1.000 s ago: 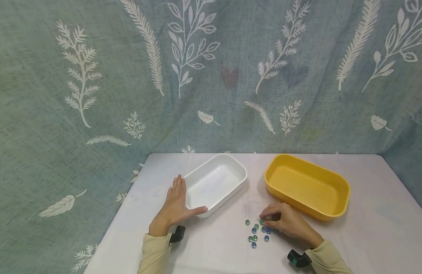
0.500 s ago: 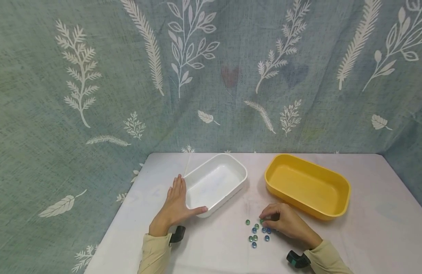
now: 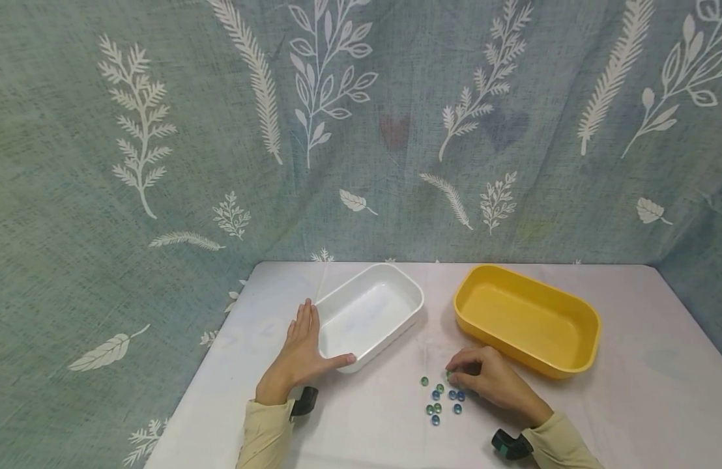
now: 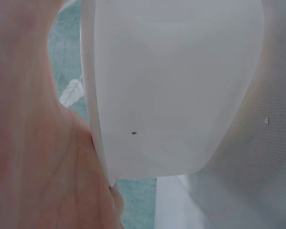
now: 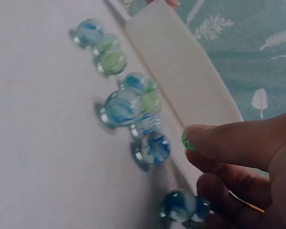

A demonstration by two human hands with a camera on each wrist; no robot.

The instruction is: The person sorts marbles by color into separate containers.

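My left hand [image 3: 299,355] lies against the near-left corner of a white plastic bin [image 3: 367,319], fingers straight along its side and thumb on the near rim. In the left wrist view, the palm meets the rim of the bin [image 4: 181,86]. My right hand [image 3: 496,381] pinches a green glass marble [image 5: 185,140] between thumb and fingertips, close over the table. The fingers hide most of that marble in the head view. Several blue and green marbles [image 5: 121,109] lie loosely grouped left of the right hand. Two dark blue marbles [image 5: 179,205] sit by its curled lower fingers.
A yellow plastic bin [image 3: 525,319] stands behind the right hand, angled on the white tabletop [image 3: 361,430]. A green-grey curtain [image 3: 337,208] with white leaf prints hangs behind the table. Each wrist carries a dark camera, such as the right wrist camera [image 3: 511,444].
My right thumb and fingertips have drawn together on the green marble and shifted it slightly up the head view. The left hand, both bins and the other marbles have stayed in place.
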